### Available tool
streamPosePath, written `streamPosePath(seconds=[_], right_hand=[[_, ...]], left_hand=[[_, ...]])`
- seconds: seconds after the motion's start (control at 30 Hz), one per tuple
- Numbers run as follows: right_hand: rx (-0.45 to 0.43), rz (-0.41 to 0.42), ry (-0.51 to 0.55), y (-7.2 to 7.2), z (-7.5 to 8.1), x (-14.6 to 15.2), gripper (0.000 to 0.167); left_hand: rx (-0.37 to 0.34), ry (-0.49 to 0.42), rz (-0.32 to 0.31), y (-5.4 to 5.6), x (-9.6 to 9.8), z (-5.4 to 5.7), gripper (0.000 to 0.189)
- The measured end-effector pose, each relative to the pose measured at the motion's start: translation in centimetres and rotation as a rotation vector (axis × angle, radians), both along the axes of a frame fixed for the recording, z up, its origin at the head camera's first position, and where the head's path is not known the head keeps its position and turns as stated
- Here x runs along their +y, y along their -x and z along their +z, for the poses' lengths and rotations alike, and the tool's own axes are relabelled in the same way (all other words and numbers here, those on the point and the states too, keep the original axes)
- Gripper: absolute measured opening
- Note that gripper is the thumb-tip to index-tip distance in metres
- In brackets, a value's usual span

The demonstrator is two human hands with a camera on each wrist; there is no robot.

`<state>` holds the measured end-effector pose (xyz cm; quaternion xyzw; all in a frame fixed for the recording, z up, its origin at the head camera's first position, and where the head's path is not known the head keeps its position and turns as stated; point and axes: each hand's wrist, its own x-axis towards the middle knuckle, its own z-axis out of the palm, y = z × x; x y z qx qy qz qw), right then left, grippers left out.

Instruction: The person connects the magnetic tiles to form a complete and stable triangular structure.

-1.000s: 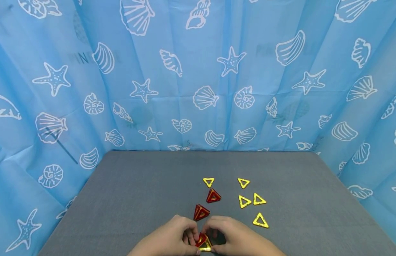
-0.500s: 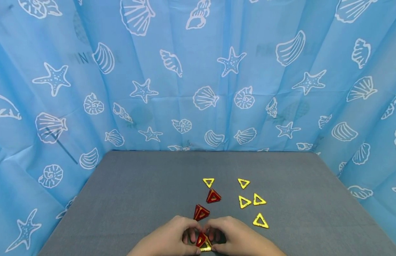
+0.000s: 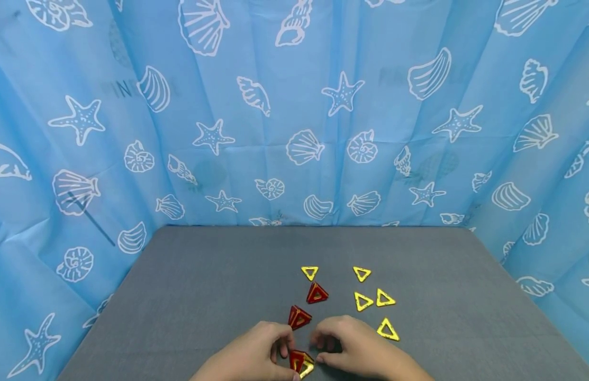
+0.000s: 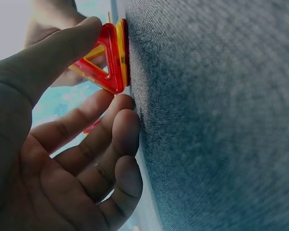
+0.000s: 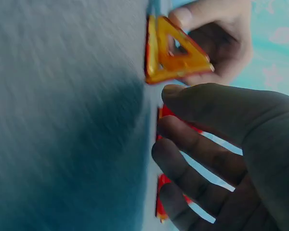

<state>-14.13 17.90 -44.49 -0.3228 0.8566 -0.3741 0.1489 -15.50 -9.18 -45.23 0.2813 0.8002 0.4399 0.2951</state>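
A small pyramid of red and yellow triangular magnetic tiles point(image 3: 296, 360) stands on the grey table close to its near side. My left hand point(image 3: 258, 352) holds it at its left, and in the left wrist view the thumb point(image 4: 89, 33) and index finger sit at two of its corners. On its right is my right hand point(image 3: 356, 346), apart from it, fingers loosely bent and nothing between them. The right wrist view shows the pyramid's yellow face point(image 5: 176, 62) beyond the right thumb point(image 5: 192, 101).
Two red tile pyramids, one just ahead of the hands point(image 3: 300, 317) and one farther back point(image 3: 317, 293), stand on the table. Several flat yellow triangle tiles lie behind and to the right, including one near the right hand point(image 3: 387, 329). A blue shell-print curtain point(image 3: 294, 116) borders the table.
My right hand has drawn away from the pyramid to the right, its fingers opening. The pyramid has turned slightly, showing more red, while my left hand stays at it.
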Motion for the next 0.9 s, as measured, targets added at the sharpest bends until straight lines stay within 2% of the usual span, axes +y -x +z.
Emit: streamPosePath(seconds=[0.13, 0.33, 0.6, 0.9], right_hand=[[0.014, -0.052, -0.061, 0.4, 0.7, 1.1, 0.016], [-0.042, -0.110, -0.132, 1.5, 1.6, 3.5, 0.021], [-0.151, -0.123, -0.119, 2.6, 2.5, 8.1, 0.023], [-0.352, -0.108, -0.057, 2.8, 2.8, 12.0, 0.027]], left_hand=[[0.017, 0.036, 0.030, -0.1, 0.0, 0.0, 0.022], [0.041, 0.082, 0.074, -0.3, 0.0, 0.0, 0.027], [0.108, 0.090, 0.059, -0.5, 0.0, 0.1, 0.027], [0.136, 0.111, 0.066, -0.5, 0.2, 0.2, 0.026]])
